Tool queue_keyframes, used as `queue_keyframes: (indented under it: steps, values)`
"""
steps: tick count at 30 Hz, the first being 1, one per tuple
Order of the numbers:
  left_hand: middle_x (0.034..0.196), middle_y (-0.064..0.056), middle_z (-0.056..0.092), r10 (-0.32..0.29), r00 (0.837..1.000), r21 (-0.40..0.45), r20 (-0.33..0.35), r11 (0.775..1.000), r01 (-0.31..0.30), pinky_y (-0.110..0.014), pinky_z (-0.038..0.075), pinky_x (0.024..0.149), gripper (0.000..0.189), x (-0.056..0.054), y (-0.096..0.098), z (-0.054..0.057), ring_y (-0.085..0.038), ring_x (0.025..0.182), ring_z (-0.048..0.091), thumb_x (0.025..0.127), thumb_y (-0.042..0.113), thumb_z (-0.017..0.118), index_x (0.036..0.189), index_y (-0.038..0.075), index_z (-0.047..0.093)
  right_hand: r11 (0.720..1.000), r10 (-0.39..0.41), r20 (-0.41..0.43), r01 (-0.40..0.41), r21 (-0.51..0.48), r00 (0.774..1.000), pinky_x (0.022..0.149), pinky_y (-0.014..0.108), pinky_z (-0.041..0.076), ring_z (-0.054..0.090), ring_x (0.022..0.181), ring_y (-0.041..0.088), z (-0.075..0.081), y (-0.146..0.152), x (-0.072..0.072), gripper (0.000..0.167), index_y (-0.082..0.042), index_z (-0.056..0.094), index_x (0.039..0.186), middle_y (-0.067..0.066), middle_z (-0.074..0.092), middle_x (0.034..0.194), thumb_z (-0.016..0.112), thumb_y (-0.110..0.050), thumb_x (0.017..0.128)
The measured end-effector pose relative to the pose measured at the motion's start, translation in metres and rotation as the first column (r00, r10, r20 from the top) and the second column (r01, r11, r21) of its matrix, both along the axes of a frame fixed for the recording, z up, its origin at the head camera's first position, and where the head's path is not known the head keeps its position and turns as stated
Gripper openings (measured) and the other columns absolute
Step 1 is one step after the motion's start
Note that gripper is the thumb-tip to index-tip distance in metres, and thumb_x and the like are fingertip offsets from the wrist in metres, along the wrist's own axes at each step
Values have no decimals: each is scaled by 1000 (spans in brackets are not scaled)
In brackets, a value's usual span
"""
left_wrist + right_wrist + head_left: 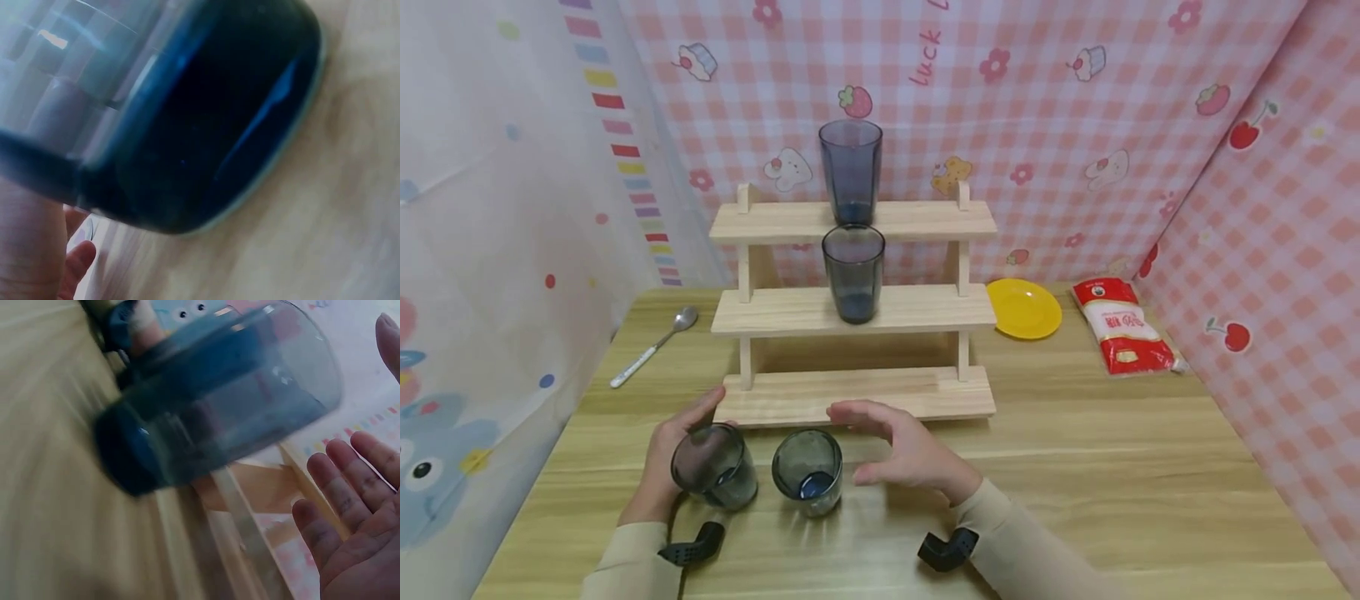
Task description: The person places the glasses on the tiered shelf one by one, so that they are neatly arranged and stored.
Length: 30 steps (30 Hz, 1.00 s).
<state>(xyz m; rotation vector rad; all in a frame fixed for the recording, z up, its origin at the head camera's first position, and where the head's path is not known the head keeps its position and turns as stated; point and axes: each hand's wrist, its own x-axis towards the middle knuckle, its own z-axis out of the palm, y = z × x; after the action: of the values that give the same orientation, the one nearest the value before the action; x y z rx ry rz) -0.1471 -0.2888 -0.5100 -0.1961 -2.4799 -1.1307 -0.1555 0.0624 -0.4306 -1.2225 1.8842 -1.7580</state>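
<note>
Two dark, see-through drinking glasses stand on the table in front of the shelf. My left hand is beside the left glass, its fingers stretched towards the shelf. In the left wrist view that glass covers part of the hand; contact cannot be made out. My right hand is just right of the second glass, apart from it, with thumb and fingers spread. The right wrist view shows that hand's fingers straight and holding nothing, with a blurred glass in front.
A three-tier wooden shelf bears one glass on its top board and another glass on the middle one. A spoon lies left; a yellow plate and a red-and-white packet lie right.
</note>
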Motion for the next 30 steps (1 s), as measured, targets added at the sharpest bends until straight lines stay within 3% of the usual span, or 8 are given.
queue_keyframes:
  steps: [4, 9, 16, 25, 30]
  values:
    - [130, -2, 60, -2, 1000, -7, 13, 1000, 2, -4, 31, 97, 51, 0, 0, 0, 1, 119, 49, 82, 22, 78, 130, 17, 62, 1000, 24, 1, -24, 15, 1000, 107, 49, 35, 46, 130, 29, -16, -8, 2, 86, 2, 44, 139, 17, 49, 141, 76, -49, 77]
    - [130, -3, 61, -4, 1000, -2, 5, 1000, 4, -5, 31, 97, 52, -1, -2, -3, 0, 119, 50, 81, 20, 79, 130, 18, 63, 999, 22, -45, -20, 45, 999, 108, 40, 36, 44, 132, 19, -33, -17, -1, 83, -14, 44, 143, 4, 49, 143, 79, -47, 75]
    - [129, -2, 61, 1, 1000, -6, -5, 1000, -1, -5, 31, 97, 52, -2, -4, -5, 0, 118, 51, 80, 21, 80, 129, 19, 63, 998, 2, -70, 2, 60, 998, 107, 36, 39, 46, 130, 16, -37, -25, 3, 88, -21, 40, 146, -2, 48, 144, 85, -9, 72]
    - [131, -3, 60, 8, 1000, -16, 26, 1000, -8, -4, 31, 97, 52, -2, -4, -5, -9, 120, 53, 82, 25, 78, 131, 19, 61, 997, 2, -18, -1, 83, 1000, 106, 38, 39, 45, 130, 15, -41, -31, 7, 85, -24, 37, 147, -6, 49, 141, 82, -11, 76]
    - [132, -2, 59, -6, 1000, -12, 18, 1000, 7, -5, 31, 98, 52, -3, -6, -7, 1, 120, 49, 83, 24, 77, 132, 19, 61, 995, -11, -3, 11, 103, 1000, 106, 37, 38, 45, 129, 14, -39, -32, 8, 85, -24, 38, 146, -5, 51, 140, 83, -9, 76]
